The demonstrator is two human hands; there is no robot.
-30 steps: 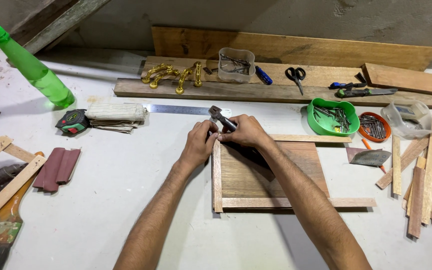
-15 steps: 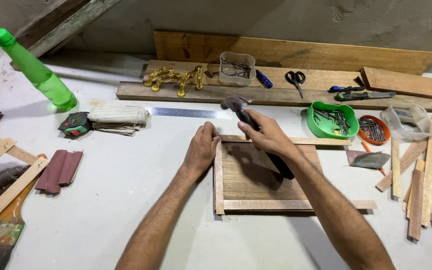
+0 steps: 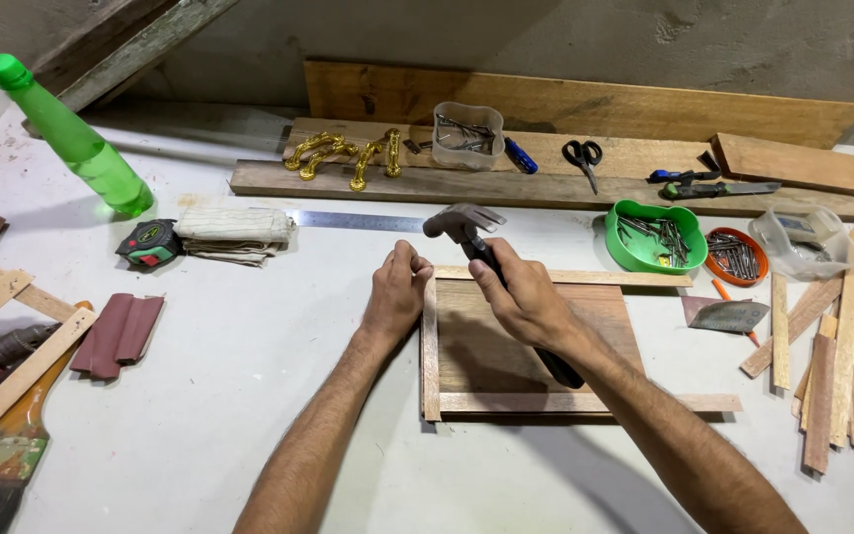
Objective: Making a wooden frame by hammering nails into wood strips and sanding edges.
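The scene is lit evenly and brightly from above, and the pale worktop (image 3: 249, 396) is rendered without harsh glare. Soft, short shadows are cast toward the near edge under the forearms and beside the wooden panel (image 3: 526, 341). A faint highlight is seen on the steel ruler (image 3: 358, 221) and on the green bottle (image 3: 76, 138). Focus is held sharply across the middle; slight motion blur is shown on the hammer head (image 3: 462, 220). Wide-angle bending is noticed at the left and right edges.

Right hand (image 3: 521, 297) has lifted the hammer (image 3: 467, 225) off the frame's top-left corner; head now raised above it. Left hand (image 3: 397, 292) stayed pinching there, shifted slightly.
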